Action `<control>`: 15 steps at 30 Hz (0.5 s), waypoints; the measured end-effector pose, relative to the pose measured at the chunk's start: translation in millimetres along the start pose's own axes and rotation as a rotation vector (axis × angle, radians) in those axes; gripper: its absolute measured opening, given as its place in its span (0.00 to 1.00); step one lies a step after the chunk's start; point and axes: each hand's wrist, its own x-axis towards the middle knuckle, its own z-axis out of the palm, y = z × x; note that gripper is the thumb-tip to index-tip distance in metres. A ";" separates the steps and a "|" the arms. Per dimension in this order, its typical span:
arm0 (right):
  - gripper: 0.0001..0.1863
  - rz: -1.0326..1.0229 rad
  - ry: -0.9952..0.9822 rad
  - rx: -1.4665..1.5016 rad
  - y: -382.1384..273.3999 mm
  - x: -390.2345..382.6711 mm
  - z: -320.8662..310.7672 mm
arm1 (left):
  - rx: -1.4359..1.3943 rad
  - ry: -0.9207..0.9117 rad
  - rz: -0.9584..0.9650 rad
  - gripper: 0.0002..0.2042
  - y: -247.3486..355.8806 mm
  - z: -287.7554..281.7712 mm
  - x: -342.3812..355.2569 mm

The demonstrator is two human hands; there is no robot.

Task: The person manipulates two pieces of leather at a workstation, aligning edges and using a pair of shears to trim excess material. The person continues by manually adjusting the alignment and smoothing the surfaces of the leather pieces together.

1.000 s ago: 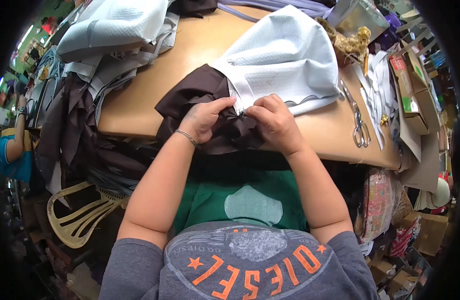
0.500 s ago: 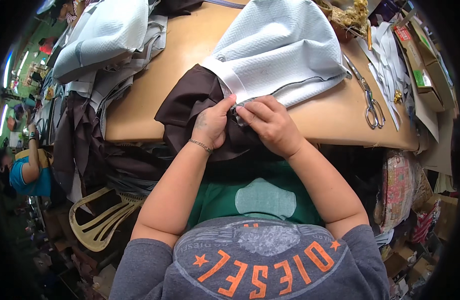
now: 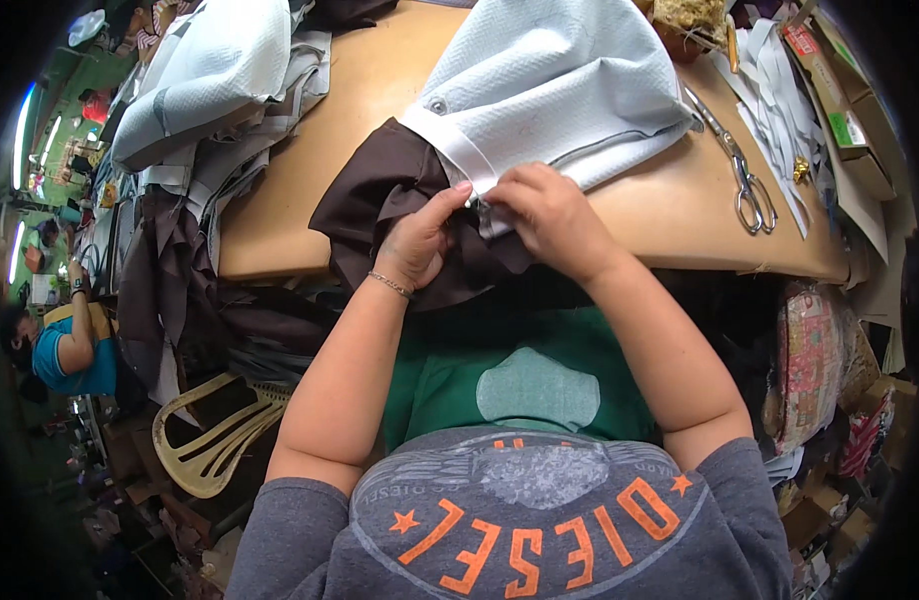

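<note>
A white textured fabric piece (image 3: 570,100), sewn into a rounded shape, lies on the tan table in front of me. Along its near left side runs a smooth white band (image 3: 450,143), joined to dark brown cloth (image 3: 365,190) that hangs over the table edge. My left hand (image 3: 420,242) is closed on the fabric where band and brown cloth meet, thumb on top. Close beside it, my right hand (image 3: 558,225) pinches the edge of the same piece. The fingertips of both hands nearly meet at the seam; what exactly lies between them is partly hidden.
Metal scissors (image 3: 748,185) rest at the right of the table (image 3: 670,225), beside white fabric strips (image 3: 775,120). Cardboard boxes (image 3: 845,100) stand farther right. At left is a pile of similar white pieces (image 3: 215,75). A plastic chair (image 3: 205,440) and another person (image 3: 78,345) are beyond.
My right hand has shifted slightly up, its fingers now more bent over the seam. The left hand keeps its hold. The whole view has moved a little.
</note>
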 end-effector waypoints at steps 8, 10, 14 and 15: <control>0.02 0.046 0.088 -0.232 -8.4 2.0 15.8 | 0.156 0.169 -0.106 0.05 -2.9 0.6 -3.6; 0.02 0.021 0.128 -0.345 -14.5 -4.5 18.9 | 0.396 0.115 -0.025 0.05 -13.0 -19.3 4.5; 0.09 -0.117 0.141 -0.428 -19.2 -17.2 15.1 | 0.258 0.141 -0.110 0.04 -11.0 -31.6 7.6; 0.11 -0.166 0.147 -0.448 -20.1 -19.1 14.0 | 0.176 0.063 -0.103 0.04 -8.4 -30.1 5.0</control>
